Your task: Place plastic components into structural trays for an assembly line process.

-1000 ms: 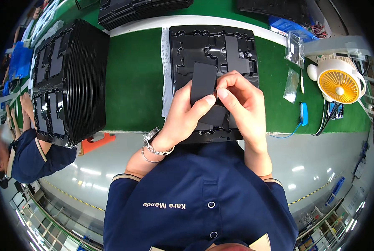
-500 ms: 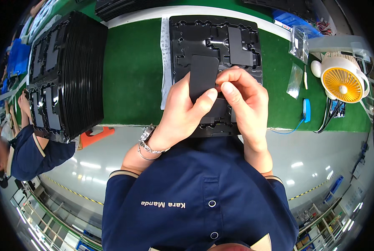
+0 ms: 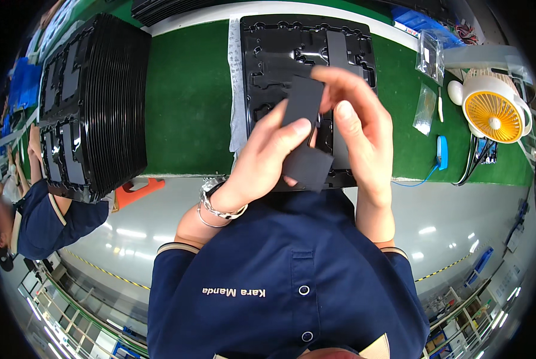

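My left hand [image 3: 267, 152] grips a flat dark grey L-shaped piece [image 3: 304, 100], with the thumb on its face. The piece is tilted above a black moulded plastic tray [image 3: 268, 45]. Close on its right side is my right hand [image 3: 368, 134], thumb and fingers apart and slightly blurred, with nothing seen in it. Another flat grey piece [image 3: 337, 49] lies in the right part of the tray, its middle covered by my right hand. My hands also hide much of the tray's near half.
A tall stack of black trays [image 3: 115, 107] stands at left, a co-worker's hand [image 3: 34, 143] at its edge. A white cloth strip [image 3: 235, 90] lies beside my tray. On the right are clear plastic bags [image 3: 425, 107], a blue tool [image 3: 441, 152] and a white-and-yellow fan [image 3: 492, 116].
The grey piece has tilted to the right, and its lower foot now shows below my left hand. My right hand has drawn slightly away, and its fingers have spread.
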The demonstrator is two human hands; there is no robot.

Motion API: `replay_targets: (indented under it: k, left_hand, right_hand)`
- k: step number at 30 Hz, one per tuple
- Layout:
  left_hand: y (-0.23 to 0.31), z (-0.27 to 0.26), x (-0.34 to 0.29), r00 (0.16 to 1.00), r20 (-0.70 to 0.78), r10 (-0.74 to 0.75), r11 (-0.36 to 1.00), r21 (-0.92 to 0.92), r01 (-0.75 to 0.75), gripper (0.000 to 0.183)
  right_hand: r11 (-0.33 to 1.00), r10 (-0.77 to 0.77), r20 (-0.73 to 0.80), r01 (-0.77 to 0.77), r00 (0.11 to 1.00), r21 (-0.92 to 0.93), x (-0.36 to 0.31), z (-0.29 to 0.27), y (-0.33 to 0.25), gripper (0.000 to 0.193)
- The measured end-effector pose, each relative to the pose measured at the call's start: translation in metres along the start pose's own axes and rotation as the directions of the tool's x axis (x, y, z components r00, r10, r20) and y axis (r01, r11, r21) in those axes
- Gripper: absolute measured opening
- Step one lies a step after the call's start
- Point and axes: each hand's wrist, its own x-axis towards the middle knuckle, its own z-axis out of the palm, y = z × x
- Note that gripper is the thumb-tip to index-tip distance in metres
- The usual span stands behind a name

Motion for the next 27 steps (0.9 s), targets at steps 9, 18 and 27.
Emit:
replay_targets:
  k: [9, 18, 27]
  left_hand:
    - [-0.028, -0.015, 0.019, 0.662, 0.748, 0.035, 0.417, -0.613, 0.671, 0.035]
    - [0.006, -0.035, 0.036, 0.986, -0.163, 0.016, 0.994, 0.111, 0.002, 0.038]
    - [0.019, -0.051, 0.071, 0.876, -0.097, 0.473, 0.104, 0.993, 0.053, 0.042]
  right_hand:
    - [0.956, -0.100, 0.097, 0.123, 0.990, -0.267, 0.012, -0.019, 0.010, 0.017]
    - [0.452, -0.274, 0.035, 0.161, 0.961, -0.878, 0.078, -0.070, 0.052, 0.021]
    - [0.727, -0.097, -0.020, 0.057, 0.995, -0.684, 0.092, -0.071, 0.046, 0.019]
